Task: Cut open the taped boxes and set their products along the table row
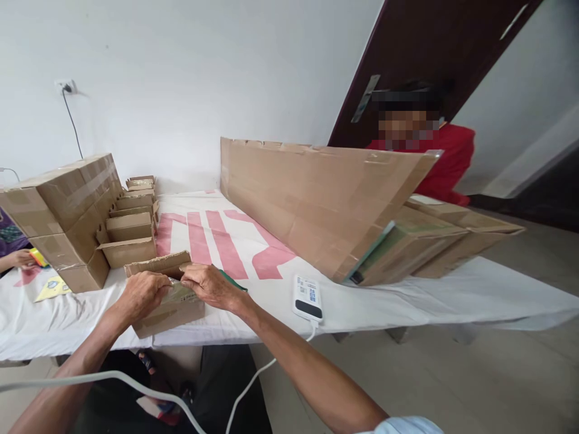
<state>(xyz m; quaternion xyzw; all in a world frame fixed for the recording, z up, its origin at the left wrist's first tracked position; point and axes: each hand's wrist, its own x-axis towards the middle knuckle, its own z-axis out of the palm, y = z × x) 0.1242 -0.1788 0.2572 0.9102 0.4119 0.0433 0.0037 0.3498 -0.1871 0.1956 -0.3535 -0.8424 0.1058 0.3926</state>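
A small brown cardboard box [168, 313] lies at the near edge of the white-covered table [407, 289], its lid flap [158, 264] standing open toward the back. My left hand [142, 292] curls over the box's left top edge. My right hand [210, 284] presses on the box's top right, fingers bent and pinching a flap. Something green [235, 280] pokes out just under my right wrist.
A row of several small open boxes [131, 232] stands at the left beside big taped cartons [63, 211]. A long cardboard sheet [316, 199] leans over flat packs [407, 247]. A white device [307, 297] with a cable lies nearby. A person in red [447, 163] sits behind; another hand [20, 259] shows far left.
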